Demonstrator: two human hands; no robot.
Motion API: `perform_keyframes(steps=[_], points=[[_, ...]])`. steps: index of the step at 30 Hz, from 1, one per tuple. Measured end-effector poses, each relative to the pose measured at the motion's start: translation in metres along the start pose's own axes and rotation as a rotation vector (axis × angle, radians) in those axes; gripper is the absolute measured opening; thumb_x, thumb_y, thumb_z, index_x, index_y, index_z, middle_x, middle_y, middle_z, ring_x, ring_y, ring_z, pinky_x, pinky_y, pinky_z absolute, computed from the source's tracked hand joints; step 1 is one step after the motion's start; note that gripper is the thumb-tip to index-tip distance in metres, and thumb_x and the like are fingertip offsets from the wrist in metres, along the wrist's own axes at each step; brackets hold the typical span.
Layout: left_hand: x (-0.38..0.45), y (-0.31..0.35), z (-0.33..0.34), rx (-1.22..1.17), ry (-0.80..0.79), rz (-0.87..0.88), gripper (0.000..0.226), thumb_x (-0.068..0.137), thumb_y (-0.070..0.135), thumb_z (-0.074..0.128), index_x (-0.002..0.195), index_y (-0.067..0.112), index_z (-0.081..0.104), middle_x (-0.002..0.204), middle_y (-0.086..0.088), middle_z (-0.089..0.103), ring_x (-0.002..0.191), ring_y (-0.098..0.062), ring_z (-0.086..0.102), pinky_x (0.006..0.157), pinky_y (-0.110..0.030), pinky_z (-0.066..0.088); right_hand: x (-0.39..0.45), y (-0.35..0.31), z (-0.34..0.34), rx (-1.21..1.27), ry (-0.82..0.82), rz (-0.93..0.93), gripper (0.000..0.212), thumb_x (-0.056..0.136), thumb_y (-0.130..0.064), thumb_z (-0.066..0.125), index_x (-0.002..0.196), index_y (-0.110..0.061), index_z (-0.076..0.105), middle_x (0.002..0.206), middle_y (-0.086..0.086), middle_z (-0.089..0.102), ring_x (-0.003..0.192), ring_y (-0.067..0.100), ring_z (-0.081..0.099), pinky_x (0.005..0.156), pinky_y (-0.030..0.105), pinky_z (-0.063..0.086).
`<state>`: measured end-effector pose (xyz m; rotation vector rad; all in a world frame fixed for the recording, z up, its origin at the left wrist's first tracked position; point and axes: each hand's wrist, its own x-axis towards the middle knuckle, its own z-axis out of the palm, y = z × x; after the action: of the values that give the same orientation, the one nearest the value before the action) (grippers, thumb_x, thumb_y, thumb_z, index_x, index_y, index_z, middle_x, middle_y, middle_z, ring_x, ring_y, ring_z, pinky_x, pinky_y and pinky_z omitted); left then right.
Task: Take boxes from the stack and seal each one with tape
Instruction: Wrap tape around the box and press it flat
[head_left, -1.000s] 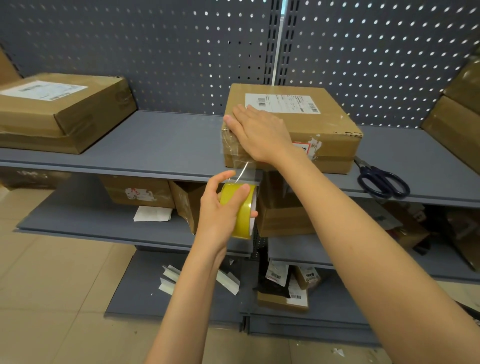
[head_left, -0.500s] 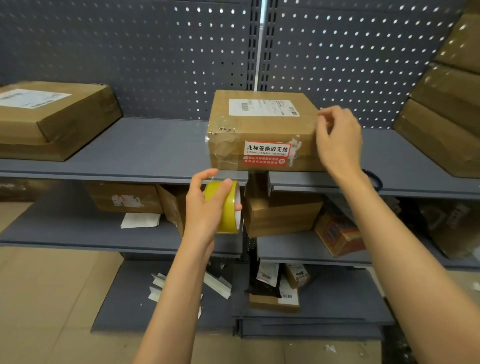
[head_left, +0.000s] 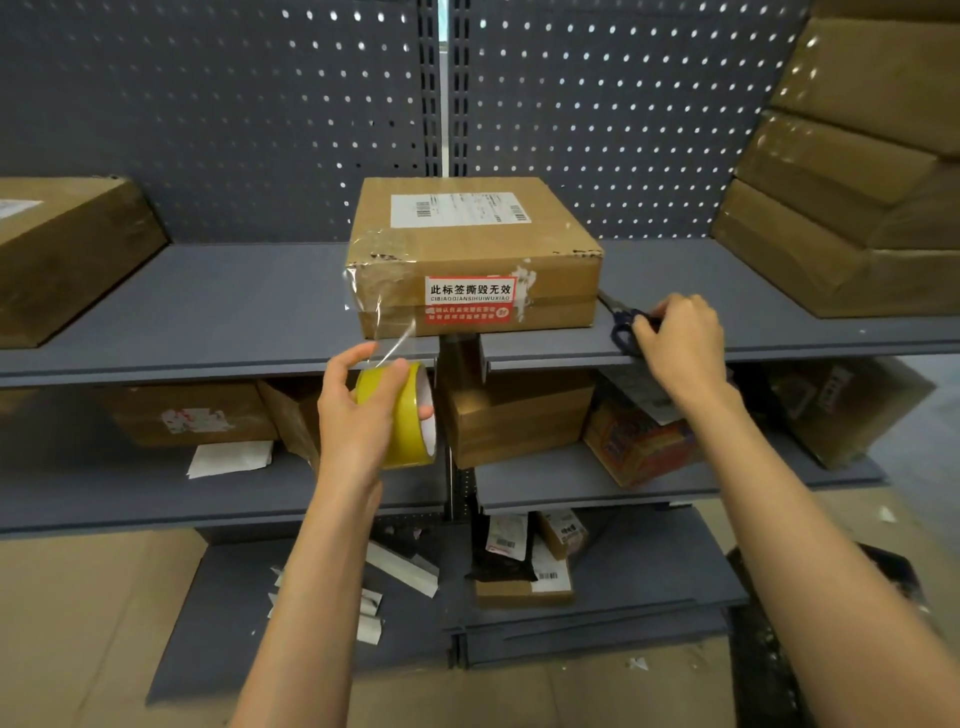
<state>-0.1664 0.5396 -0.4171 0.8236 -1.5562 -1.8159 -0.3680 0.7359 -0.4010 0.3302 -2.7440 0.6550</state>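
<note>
A brown square cardboard box (head_left: 470, 244) with a white shipping label on top and a red-and-white sticker on its front face sits at the front edge of the grey metal top shelf (head_left: 223, 306), about midway along it. A strip of clear tape (head_left: 387, 332) runs from the box's front left corner down to the yellow roll of tape (head_left: 410, 415), which hangs just below the shelf's front edge. The left hand (head_left: 358, 415) grips that roll, fingers curled round its rim. The right hand (head_left: 680, 340) rests at the front edge of the shelf just right of the box, fingers curled on the dark blue-handled scissors (head_left: 626, 325) lying there. More brown cardboard boxes (head_left: 852, 197) are stacked at the shelf's right end, and another brown box (head_left: 67, 254) lies at its left end
</note>
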Motion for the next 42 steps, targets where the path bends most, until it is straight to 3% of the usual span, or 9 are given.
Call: perform_keyframes(steps=[4,7,12,15,19,26,30,36,42], points=[[0.001,-0.001,0.001,-0.014,-0.002,-0.015,0.040,0.090,0.023,0.064,0.127,0.028,0.051,0.110,0.005,0.051,0.067,-0.015,0.065,0.055,-0.023,0.051,-0.001,-0.004,-0.002,-0.105,-0.078,0.002,0.035,0.095,-0.029,0.057,0.098,0.006,0.059,0.112,0.025,0.053,0.106,0.041,0.050,0.083,0.042,0.042],[0.000,0.000,0.001,-0.012,-0.008,-0.016,0.039,0.090,0.024,0.064,0.127,0.028,0.050,0.108,0.006,0.052,0.058,-0.011,0.066,0.055,-0.024,0.051,0.000,-0.008,-0.004,-0.138,-0.132,0.033,0.033,0.097,-0.025,0.054,0.105,0.007,0.058,0.117,0.027,0.052,0.109,0.042,0.050,0.082,0.042,0.042],[0.000,0.001,0.000,-0.022,-0.007,-0.024,0.032,0.091,0.024,0.064,0.119,0.032,0.052,0.121,-0.005,0.054,0.052,-0.009,0.065,0.053,-0.023,0.053,-0.002,-0.012,-0.014,0.127,0.018,0.135,0.037,0.102,-0.025,0.043,0.122,0.007,0.045,0.124,0.026,0.052,0.112,0.040,0.050,0.078,0.038,0.037],[0.000,0.000,-0.001,-0.028,-0.004,-0.016,0.033,0.090,0.025,0.065,0.119,0.031,0.052,0.126,-0.007,0.052,0.061,-0.015,0.066,0.052,-0.022,0.053,-0.001,-0.020,-0.028,0.423,0.089,0.062,0.034,0.101,-0.029,0.045,0.117,0.000,0.048,0.115,0.015,0.057,0.094,0.021,0.052,0.066,0.021,0.032],[0.000,-0.001,0.000,-0.044,-0.005,-0.017,0.035,0.089,0.024,0.065,0.121,0.030,0.052,0.125,-0.004,0.051,0.064,-0.015,0.066,0.051,-0.020,0.052,-0.010,-0.039,-0.042,0.580,-0.012,-0.203,0.027,0.090,-0.028,0.063,0.108,-0.011,0.053,0.091,-0.005,0.058,0.075,0.000,0.054,0.056,0.004,0.039],[0.000,-0.002,0.000,-0.026,-0.006,-0.009,0.041,0.089,0.018,0.066,0.125,0.028,0.051,0.121,-0.003,0.052,0.052,-0.005,0.066,0.050,-0.019,0.053,-0.035,-0.058,-0.027,0.404,-0.346,-0.544,0.028,0.082,-0.029,0.071,0.099,-0.017,0.053,0.081,-0.010,0.060,0.067,-0.001,0.054,0.060,0.012,0.039],[-0.001,-0.002,0.000,-0.020,0.000,0.001,0.040,0.089,0.018,0.066,0.125,0.028,0.051,0.119,-0.003,0.054,0.051,-0.007,0.066,0.049,-0.018,0.052,-0.044,-0.058,-0.025,0.412,-0.456,-0.525,0.047,0.073,-0.047,0.077,0.097,-0.017,0.050,0.078,-0.018,0.059,0.066,-0.007,0.056,0.058,0.010,0.043],[-0.002,-0.002,0.001,-0.029,0.000,0.002,0.041,0.088,0.018,0.067,0.125,0.027,0.052,0.119,-0.003,0.054,0.053,-0.009,0.067,0.048,-0.017,0.051,-0.040,-0.052,-0.024,0.282,-0.590,-0.500,0.051,0.070,-0.057,0.074,0.094,-0.018,0.053,0.078,-0.011,0.062,0.068,0.007,0.057,0.060,0.020,0.041],[0.002,-0.004,-0.001,-0.007,0.013,-0.006,0.039,0.085,0.022,0.069,0.120,0.030,0.054,0.125,-0.006,0.054,0.096,-0.033,0.066,0.067,-0.033,0.055,-0.038,-0.068,-0.010,0.349,-0.668,-0.492,0.053,0.066,-0.063,0.073,0.091,-0.020,0.057,0.077,-0.005,0.065,0.066,0.008,0.055,0.060,0.020,0.040]])
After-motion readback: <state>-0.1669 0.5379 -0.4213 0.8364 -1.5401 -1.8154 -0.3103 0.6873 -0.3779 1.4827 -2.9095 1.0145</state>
